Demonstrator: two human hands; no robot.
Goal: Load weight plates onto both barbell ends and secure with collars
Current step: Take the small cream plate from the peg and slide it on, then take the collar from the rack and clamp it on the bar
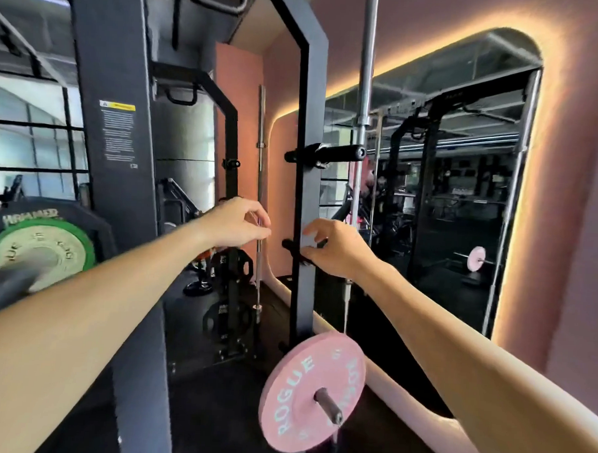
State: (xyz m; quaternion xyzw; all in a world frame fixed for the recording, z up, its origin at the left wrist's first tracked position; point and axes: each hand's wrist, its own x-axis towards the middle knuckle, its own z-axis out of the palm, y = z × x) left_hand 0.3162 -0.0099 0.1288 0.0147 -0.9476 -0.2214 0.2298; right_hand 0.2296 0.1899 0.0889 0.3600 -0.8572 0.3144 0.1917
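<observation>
— Barbell (10,287) low at left, blurred, green plate (41,246) already on its sleeve; no collar visible there.

— And the hands?

— Both up at the rack upright (306,178). Right hand (334,250), fingers (313,231) pinching a dark clamp-like piece (295,245) on a storage peg; probably a collar, hard to tell. Left hand (234,223) just beside, fingers (256,221) curled, seemingly holding nothing.

— Step in hand?

— Likely fetching a collar. Next: pull it off the peg, carry to the sleeve, clamp against the plate.

— Pink plate (312,393)?

— Stored on a lower peg, untouched.
</observation>
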